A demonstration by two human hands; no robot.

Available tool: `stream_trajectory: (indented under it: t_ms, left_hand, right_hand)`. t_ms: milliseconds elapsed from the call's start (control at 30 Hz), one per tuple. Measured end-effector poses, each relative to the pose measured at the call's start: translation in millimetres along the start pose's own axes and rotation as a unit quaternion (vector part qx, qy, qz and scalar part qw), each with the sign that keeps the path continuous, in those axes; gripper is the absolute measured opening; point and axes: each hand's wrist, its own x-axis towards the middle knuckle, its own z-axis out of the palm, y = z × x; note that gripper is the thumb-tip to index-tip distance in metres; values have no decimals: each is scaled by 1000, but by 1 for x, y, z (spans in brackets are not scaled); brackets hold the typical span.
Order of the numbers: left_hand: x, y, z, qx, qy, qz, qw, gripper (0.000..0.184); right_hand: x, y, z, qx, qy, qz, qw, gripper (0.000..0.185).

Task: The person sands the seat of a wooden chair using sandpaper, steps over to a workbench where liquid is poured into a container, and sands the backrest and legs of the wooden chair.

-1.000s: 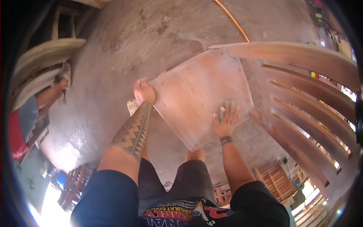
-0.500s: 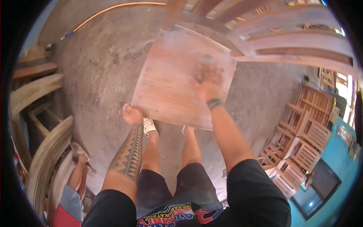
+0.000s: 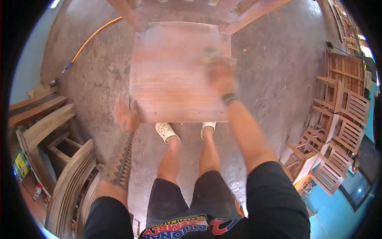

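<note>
Left hand [image 3: 127, 115]: at the near-left corner of the seat, thumb by the left edge, fingers spread from the thumb with a gap; nothing seen in its grasp. Formerly curled at that corner, now loosened.

Right hand [image 3: 221, 77]: over the right half of the wooden seat [image 3: 175, 79], toward the right edge; finger bend cannot be told. A dark greenish item [image 3: 211, 52] shows at the fingertips; its kind, and whether it is gripped, are unclear.

Seat: one, flat, reddish brown, dusty-looking on top. Turned in view from its earlier slant, so the near edge now faces the person squarely; both side edges lie within arm's reach, which appears to suit rubbing across the surface.

Backrest [image 3: 252, 18]: joined along the far edge; upper portion cut off by the frame. Legs: hidden beneath the seat.

Pale clogs [image 3: 165, 131]: a pair, just below the near edge, toes partly hidden.

Orange hose [image 3: 94, 36]: on the floor, beyond the left edge.

Curved wooden pieces [image 3: 69, 187]: far left, partly overlapping.

Slatted chairs [image 3: 350, 105]: stacked, far right; count indistinct.
</note>
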Motion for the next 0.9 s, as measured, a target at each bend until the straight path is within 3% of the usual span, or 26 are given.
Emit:
stream_trajectory:
  t_ms: [33,67,100,233,333,400,467,533,767,833,900]
  left_hand:
    - [13,15,-15,43,-23,77,996,78]
    - [29,32,-22,83,-43,154,984,80]
    - [43,47,-16,90,-27,177,980,82]
    - [58,122,11,101,0,231,968,92]
    - [37,176,30,87,-18,258,962,103]
    - [24,204,48,71,-26,282,957,109]
    - [11,229,68,49,-27,309,949,112]
    - [-1,260,73,43,-44,338,939,112]
    - [22,351,68,5,-82,395,915,113]
    - [45,367,77,26,-62,409,910,112]
    - [68,381,83,45,-54,417,906,112]
  right_hand:
    - [3,29,-43,115,46,122,985,48]
    - [-11,72,-65,64,-158,299,939,56]
    - [-28,108,-79,88,-127,427,891,64]
    - [-143,192,-108,139,-116,386,904,70]
    - [-206,169,-144,199,-183,508,818,67]
    - [-236,141,-150,396,-122,577,704,62]
    - [-256,117,-148,599,-22,604,525,60]
    - [-263,100,-154,708,16,606,363,61]
    - [-255,103,-181,772,13,584,251,59]
    - [-248,118,-189,795,-5,561,231,57]
    - [-241,129,-195,786,0,565,251,56]
